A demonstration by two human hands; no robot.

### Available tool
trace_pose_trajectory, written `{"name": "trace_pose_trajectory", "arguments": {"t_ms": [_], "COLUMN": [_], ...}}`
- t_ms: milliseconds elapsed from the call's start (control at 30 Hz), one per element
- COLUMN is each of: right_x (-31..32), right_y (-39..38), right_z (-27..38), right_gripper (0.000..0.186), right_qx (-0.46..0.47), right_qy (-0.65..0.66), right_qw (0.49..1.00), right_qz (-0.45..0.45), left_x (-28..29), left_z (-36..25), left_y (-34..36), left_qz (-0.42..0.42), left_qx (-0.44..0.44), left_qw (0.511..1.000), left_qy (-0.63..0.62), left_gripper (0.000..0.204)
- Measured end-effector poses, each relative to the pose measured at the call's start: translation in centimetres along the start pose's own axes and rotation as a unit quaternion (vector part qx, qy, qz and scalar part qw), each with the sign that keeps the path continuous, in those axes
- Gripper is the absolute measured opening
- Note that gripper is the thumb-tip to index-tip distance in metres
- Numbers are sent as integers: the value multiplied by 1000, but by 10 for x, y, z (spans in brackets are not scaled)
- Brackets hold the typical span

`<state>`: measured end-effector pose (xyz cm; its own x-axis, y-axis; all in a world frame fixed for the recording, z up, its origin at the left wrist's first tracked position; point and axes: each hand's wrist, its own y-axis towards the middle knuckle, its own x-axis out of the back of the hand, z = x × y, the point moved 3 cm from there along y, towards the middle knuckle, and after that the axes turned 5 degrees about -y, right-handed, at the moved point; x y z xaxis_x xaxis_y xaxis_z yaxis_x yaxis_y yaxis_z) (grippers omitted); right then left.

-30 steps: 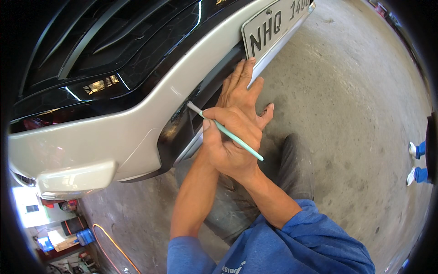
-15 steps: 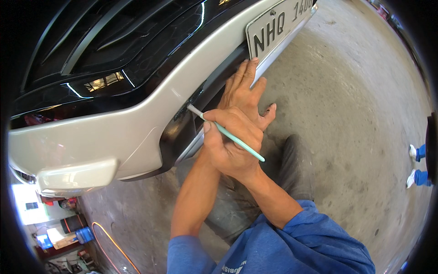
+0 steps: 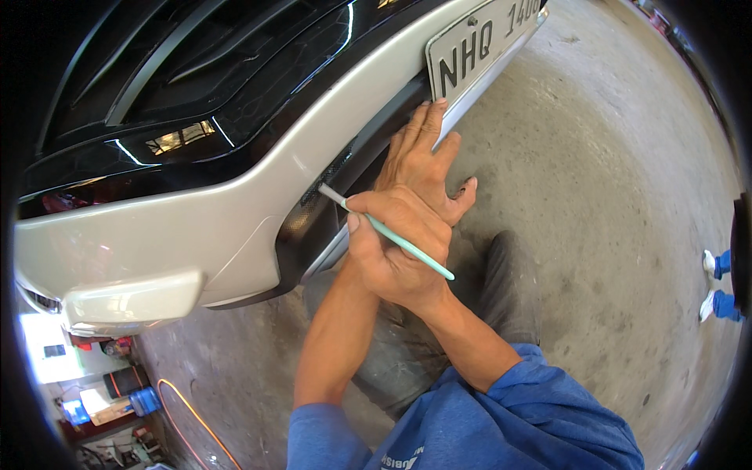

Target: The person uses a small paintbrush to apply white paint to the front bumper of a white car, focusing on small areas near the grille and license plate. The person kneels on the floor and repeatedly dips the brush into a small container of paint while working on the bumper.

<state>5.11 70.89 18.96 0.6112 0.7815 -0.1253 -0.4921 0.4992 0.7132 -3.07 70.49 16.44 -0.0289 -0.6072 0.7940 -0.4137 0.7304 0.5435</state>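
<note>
Between the fingers and thumb of my right hand is a slim paintbrush with a mint-green handle. Its pale bristles meet the dark textured panel set into the lower part of a car's bumper. My left hand reaches beyond the right, its fingers stretched out over the dark trim and the thumb spread apart. Its fingertips are at the lower corner of the licence plate. The right hand crosses over the left wrist and hides part of it.
A glossy black grille fills the upper left above the bumper. An orange hose lies on the concrete floor. Blue containers and other gear stand at lower left. Another person's feet show at the far right.
The brush tip has shifted slightly left and down along the dark panel. My left hand stays almost where it was.
</note>
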Motion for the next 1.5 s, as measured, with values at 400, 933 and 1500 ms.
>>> {"name": "trace_pose_trajectory", "arguments": {"t_ms": [400, 933, 1500], "right_x": [-1, -4, -6], "right_y": [-1, 2, 1], "right_z": [-1, 2, 2], "right_gripper": [17, 17, 19], "right_qx": [27, 46, 48], "right_qy": [7, 20, 50], "right_qw": [999, 998, 995], "right_qz": [17, 39, 76], "left_x": [0, 1, 1], "left_z": [1, 0, 1], "left_y": [0, 0, 0], "left_qz": [0, -4, -20], "left_qx": [-1, -2, -10], "left_qw": [1000, 1000, 999], "left_qy": [-8, -21, -30], "left_gripper": [59, 59, 59]}}
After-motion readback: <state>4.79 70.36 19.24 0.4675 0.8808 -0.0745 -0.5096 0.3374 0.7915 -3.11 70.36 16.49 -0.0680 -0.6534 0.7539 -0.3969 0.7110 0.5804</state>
